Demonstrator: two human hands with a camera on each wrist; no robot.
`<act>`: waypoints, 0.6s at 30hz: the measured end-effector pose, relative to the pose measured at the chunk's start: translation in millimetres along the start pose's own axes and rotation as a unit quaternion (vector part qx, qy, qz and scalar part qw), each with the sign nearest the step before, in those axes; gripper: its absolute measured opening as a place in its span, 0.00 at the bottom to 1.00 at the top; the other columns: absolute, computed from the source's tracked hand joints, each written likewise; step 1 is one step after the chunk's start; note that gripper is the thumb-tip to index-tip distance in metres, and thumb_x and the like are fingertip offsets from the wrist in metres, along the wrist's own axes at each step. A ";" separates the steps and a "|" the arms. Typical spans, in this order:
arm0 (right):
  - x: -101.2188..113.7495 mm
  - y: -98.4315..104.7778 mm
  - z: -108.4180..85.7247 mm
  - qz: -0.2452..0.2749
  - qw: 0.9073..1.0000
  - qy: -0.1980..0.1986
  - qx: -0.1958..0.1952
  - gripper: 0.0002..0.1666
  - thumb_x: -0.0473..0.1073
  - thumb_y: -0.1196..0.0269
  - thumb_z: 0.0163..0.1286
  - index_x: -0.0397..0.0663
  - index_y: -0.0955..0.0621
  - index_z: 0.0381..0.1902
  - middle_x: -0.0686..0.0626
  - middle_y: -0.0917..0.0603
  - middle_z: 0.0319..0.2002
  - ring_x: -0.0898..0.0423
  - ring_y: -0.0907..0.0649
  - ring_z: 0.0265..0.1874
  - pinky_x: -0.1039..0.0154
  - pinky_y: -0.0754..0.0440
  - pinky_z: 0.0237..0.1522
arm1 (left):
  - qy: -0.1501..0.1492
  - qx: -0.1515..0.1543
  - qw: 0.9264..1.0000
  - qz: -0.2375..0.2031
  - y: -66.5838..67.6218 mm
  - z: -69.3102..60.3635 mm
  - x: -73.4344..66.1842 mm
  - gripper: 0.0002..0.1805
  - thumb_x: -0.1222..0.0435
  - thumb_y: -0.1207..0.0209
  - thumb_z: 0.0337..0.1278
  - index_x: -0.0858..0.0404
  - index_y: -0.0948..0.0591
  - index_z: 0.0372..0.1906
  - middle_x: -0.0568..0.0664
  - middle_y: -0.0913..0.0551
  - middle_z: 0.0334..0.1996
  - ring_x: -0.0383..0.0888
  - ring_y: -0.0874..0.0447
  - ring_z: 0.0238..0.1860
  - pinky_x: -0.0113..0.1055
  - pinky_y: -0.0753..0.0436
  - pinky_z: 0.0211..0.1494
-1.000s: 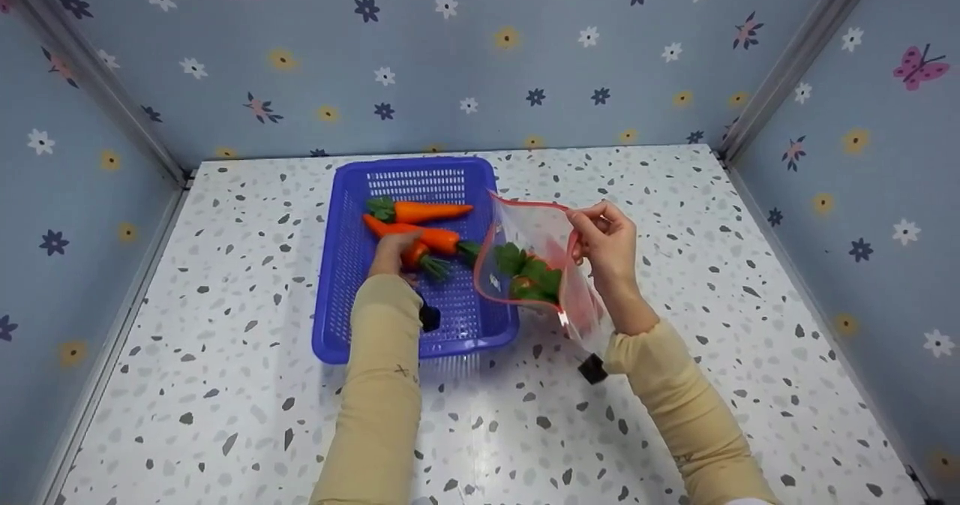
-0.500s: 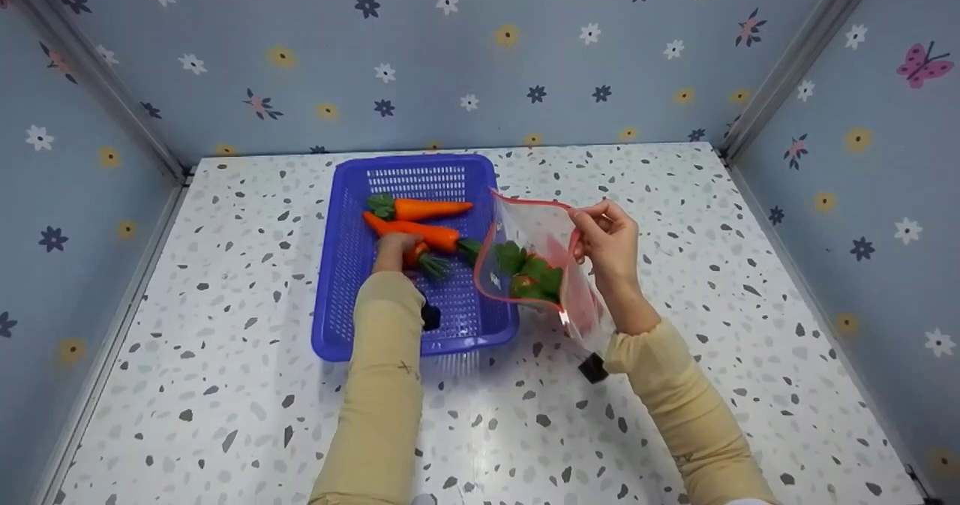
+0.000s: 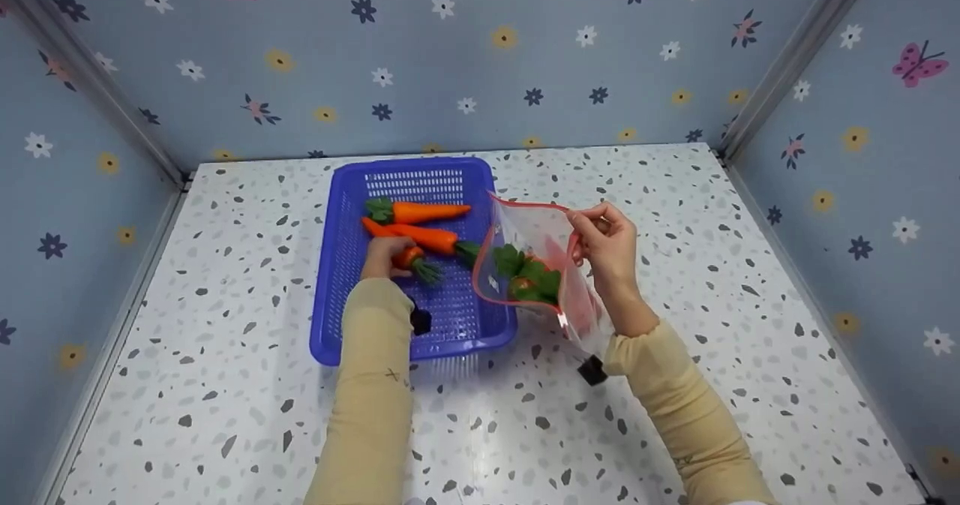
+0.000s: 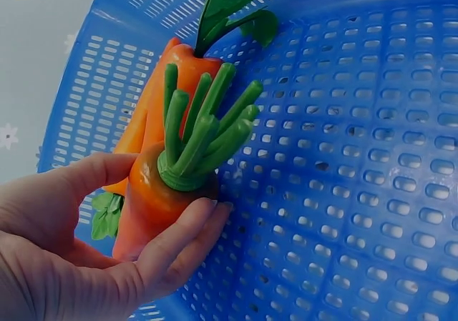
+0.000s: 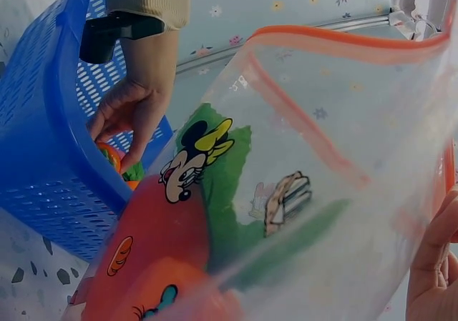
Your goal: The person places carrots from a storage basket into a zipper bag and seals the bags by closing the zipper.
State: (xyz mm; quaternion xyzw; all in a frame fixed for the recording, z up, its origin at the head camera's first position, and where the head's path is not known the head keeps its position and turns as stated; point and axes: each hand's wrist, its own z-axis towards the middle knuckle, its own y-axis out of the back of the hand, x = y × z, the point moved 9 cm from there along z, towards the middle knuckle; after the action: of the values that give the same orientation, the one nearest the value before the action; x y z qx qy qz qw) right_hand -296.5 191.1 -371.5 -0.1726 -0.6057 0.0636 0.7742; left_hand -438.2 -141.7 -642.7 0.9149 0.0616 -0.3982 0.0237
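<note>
Inside the blue plastic basket, my left hand grips an orange carrot near its green-stemmed top. The left wrist view has the thumb on one side of it and fingertips on the other. Two more carrots lie beyond it: one with leafy greens to the left, one with greens to the right. My right hand pinches the red-edged rim of a clear zip bag, whose mouth gapes toward the basket. Red-orange things with green leaves are in the bag, partly veiled by its printed plastic.
Both stand on a white speckled tabletop. Blue flowered panels enclose the back and sides. The bag's near-left edge overlaps the basket's right rim. A small black device hangs at the right wrist.
My left hand has shifted slightly left, drawing the carrot's top a little with it and showing more of its orange end. My right hand and the bag stay in place.
</note>
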 end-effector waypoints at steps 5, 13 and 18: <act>1.0 -0.1 -0.9 -0.003 1.000 -0.001 0.000 0.04 0.28 0.41 0.57 0.37 0.25 0.25 0.43 0.25 0.14 0.59 0.32 0.04 0.70 0.37 0.05 | -0.001 -0.039 0.997 0.066 15.9 4.7 -4.9 0.27 0.64 0.42 0.44 0.69 0.32 0.53 0.60 0.31 0.49 0.55 0.25 0.42 0.46 0.21 0.32; 2.7 1.4 -2.3 -0.019 1.000 -0.005 -0.009 0.03 0.29 0.41 0.58 0.37 0.25 0.26 0.44 0.25 0.14 0.59 0.32 0.04 0.70 0.37 0.06 | -0.052 -0.068 0.993 0.077 22.4 -10.3 -34.9 0.25 0.61 0.42 0.37 0.70 0.30 0.45 0.58 0.28 0.39 0.54 0.23 0.31 0.48 0.21 0.25; 3.2 0.8 -2.0 -0.029 1.000 -0.003 -0.006 0.04 0.28 0.42 0.58 0.37 0.25 0.26 0.45 0.25 0.14 0.59 0.32 0.04 0.70 0.36 0.06 | -0.070 -0.084 0.984 0.138 11.6 -97.4 -65.0 0.25 0.62 0.48 0.46 0.73 0.32 0.50 0.62 0.28 0.46 0.55 0.23 0.41 0.44 0.21 0.37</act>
State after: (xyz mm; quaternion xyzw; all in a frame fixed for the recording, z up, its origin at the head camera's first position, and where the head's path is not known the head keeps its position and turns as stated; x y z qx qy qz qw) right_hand -293.6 192.4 -369.3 -0.1596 -0.6135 0.0383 0.7725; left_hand -409.9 -150.3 -528.8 0.8790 -0.0341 -0.4478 0.1601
